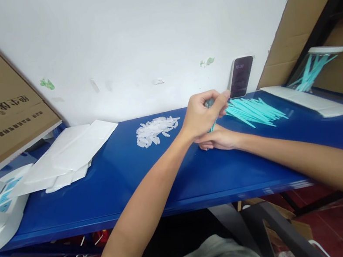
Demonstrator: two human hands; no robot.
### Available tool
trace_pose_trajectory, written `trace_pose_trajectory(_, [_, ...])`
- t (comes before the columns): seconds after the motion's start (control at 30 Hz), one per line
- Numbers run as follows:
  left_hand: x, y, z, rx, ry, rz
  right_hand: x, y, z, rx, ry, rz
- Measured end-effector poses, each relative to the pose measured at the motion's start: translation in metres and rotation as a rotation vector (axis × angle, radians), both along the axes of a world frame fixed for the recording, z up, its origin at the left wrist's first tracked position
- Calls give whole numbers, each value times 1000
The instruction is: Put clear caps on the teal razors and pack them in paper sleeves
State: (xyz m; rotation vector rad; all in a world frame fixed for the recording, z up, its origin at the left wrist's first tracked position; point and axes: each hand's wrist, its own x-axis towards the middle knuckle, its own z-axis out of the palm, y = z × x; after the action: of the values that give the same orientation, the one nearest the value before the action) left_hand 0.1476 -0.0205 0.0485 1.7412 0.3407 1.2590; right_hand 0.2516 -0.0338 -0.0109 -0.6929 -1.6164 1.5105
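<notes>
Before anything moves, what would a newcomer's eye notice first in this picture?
Probably the bright turquoise sticks, piled on the blue table at the right. Next, the left hand just above the right hand, near the middle. Then the heap of small white pieces, left of both.

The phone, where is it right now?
In the head view, the phone leans against the wall, right of centre, just behind the teal sticks.

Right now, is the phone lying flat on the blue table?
No, the phone is propped up on end, leaning back toward the white wall behind the turquoise sticks.
</notes>
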Motion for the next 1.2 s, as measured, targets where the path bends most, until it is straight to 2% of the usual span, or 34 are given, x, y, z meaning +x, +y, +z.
trace_pose_trajectory(0.07, [0,0,-2,-25,34,-16,2,2,0,-12,-29,15])
trace_pose_trajectory(0.27, [-4,-5,4,-88,93,6,8,7,0,5,-46,-79])
trace_pose_trajectory(0.43, [-5,-8,6,-172,95,-21,8,4,2,-14,-121,34])
trace_pose_trajectory(0.5, [-4,-10,5,-174,103,-41,9,2,5,-45,-135,126])
trace_pose_trajectory(0.6, [-2,-15,8,-123,145,-67,14,0,10,-80,-146,245])
trace_pose_trajectory(0.7, [-13,-9,18,48,187,-12,17,2,12,-24,-124,156])
trace_pose_trajectory(0.77, [-38,7,26,192,203,181,18,5,11,32,-137,79])
trace_pose_trajectory(0.83, [-83,29,30,311,344,450,19,7,10,78,-194,12])
trace_pose_trajectory(0.9, [-142,49,26,359,692,755,20,9,9,121,-274,-83])
trace_pose_trajectory(0.97, [-204,61,16,247,1143,1027,19,9,10,201,-380,-194])
trace_pose_trajectory(1.0, [-232,63,10,158,1316,1118,18,9,10,253,-439,-236])
trace_pose_trajectory(1.03, [-257,62,3,54,1458,1165,17,8,11,303,-493,-264])
trace_pose_trajectory(1.1, [-296,57,-9,-109,1588,1231,15,8,13,364,-576,-276])
trace_pose_trajectory(1.2, [-324,48,-17,-196,1533,1264,14,6,18,379,-620,-254])
